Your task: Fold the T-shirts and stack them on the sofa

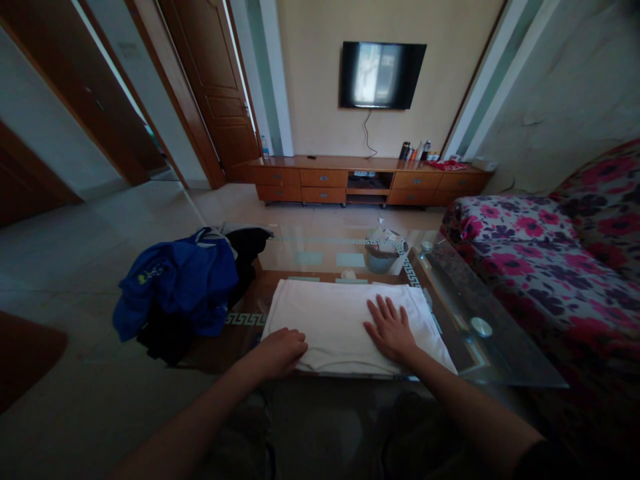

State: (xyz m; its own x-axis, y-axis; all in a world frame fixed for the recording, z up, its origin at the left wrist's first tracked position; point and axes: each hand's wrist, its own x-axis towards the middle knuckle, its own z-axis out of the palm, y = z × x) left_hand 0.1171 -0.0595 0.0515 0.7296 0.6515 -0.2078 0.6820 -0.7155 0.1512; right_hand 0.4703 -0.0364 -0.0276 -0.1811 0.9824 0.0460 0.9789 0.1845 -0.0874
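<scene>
This is the living room of a home; a black, rectangular flat-screen television (383, 75) hangs on a cream wall (310, 87) above a long, low, brown wooden cabinet (323, 179); a pink, purple and grey floral fabric sofa (535, 233) stands beside a clear, rectangular glass coffee table (520, 353); a brown, panelled wooden door (213, 87) stands farther left.

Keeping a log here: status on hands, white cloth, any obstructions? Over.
Right hand flat on white cloth. Left hand curled at its near-left side, grip unclear. Cloth on glass table. Blue garment left, apart from cloth.
</scene>
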